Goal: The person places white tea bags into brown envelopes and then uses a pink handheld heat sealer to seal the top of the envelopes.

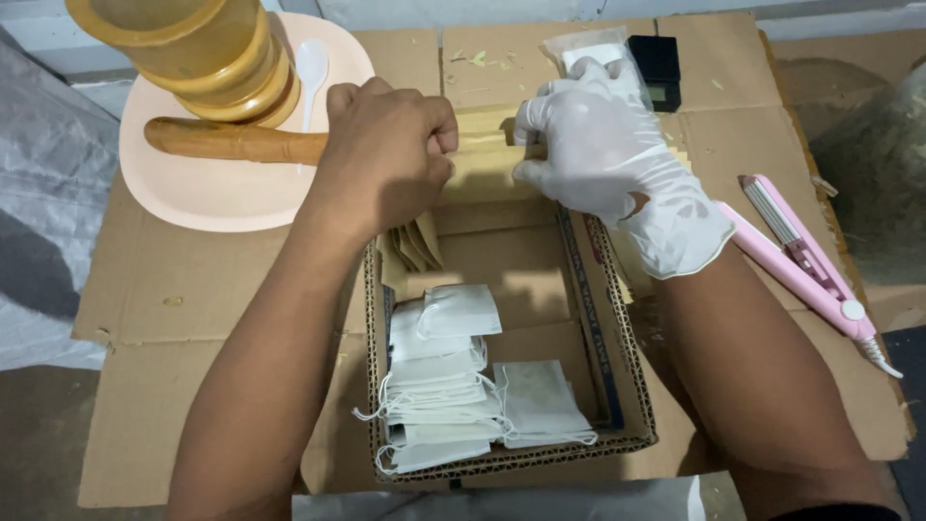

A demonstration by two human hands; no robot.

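The bare left hand (386,154) is curled into a loose fist, its fingertips pinching the left end of a flat stack of tan paper envelopes (482,159), while the right hand (603,145), covered by a thin white disposable glove, grips the right end of the same stack with thumb below and fingers bent over the top. The stack is held level between the two hands, just above the far edge of an open, shallow corrugated cardboard box (617,386). Inside that box, against the far left corner, a few more tan envelopes (415,246) stand tilted on edge, and toward the near end lies a heap of small white filter-paper sachets with drawstrings (444,386), some stacked flat and one square sachet lying apart to the right of the pile. The box sits on a large flattened sheet of brown cardboard (193,289) that covers the work surface. To the left of the hands, a round peach-coloured plate (212,193) carries a yellow-brown wooden mortar (203,53), a wooden pestle (231,142) lying on its side with its end hidden behind the left hand, and a white plastic spoon (312,68). Behind the gloved hand are a clear plastic bag with white contents (588,48) and a small black box-shaped device (658,68). To the right lies a pink handheld heat sealer with a white cord (805,260).
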